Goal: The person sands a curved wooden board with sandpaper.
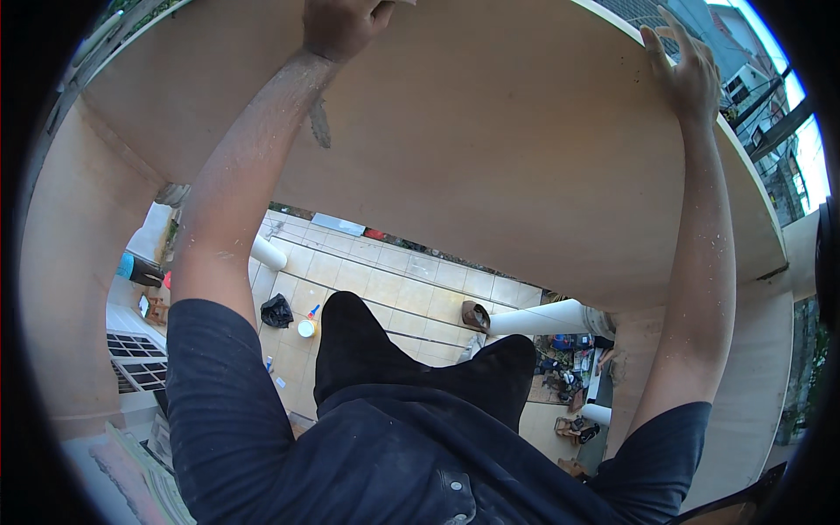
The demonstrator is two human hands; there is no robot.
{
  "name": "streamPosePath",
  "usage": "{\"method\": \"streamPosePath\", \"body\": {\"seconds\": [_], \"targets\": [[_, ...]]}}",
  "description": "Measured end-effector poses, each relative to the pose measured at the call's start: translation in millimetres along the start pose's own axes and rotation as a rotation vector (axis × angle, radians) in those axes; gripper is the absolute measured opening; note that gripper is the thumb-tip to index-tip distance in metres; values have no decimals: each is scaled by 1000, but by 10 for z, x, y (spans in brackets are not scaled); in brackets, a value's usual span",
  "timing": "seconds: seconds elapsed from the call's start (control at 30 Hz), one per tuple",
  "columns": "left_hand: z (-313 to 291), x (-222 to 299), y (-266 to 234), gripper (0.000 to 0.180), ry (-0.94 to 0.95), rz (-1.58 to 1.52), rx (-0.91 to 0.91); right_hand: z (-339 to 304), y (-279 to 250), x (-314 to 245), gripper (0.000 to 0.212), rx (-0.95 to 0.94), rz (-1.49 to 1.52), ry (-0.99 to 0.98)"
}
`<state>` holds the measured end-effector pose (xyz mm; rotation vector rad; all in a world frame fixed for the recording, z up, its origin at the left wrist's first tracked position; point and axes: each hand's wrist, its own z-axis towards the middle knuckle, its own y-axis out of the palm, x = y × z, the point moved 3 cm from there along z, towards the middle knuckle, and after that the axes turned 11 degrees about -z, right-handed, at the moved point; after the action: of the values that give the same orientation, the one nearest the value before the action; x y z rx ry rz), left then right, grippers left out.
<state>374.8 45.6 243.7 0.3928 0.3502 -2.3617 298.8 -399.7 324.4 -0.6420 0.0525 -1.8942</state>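
Note:
A broad beige plastered wall panel (472, 131) spans the view before me, with a rough grey patch (320, 124) on its left part. Against its upper left area, my left hand (339, 28) is closed, cut off by the top of the picture. A sliver of something pale shows by its thumb, too little to name. At the panel's upper right rim, my right hand (689, 74) rests with its fingers apart and holds nothing. Pale dust specks both forearms.
Far below lies a tiled floor (411, 302) with a black bag (276, 311), a white tub (307, 328) and a brown sack (475, 315). White columns (547, 319) rise from it. Assorted items (569, 372) crowd the lower right. A louvred window (136, 346) is at left.

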Motion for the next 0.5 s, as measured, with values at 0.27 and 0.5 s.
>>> {"method": "streamPosePath", "body": {"seconds": [0.27, 0.5], "targets": [[-2420, 901, -46, 17, 190, -300, -821, 46, -202, -272, 77, -30, 3, 15], [-943, 578, 45, 26, 75, -126, -375, -16, -213, -133, 79, -74, 9, 48]]}}
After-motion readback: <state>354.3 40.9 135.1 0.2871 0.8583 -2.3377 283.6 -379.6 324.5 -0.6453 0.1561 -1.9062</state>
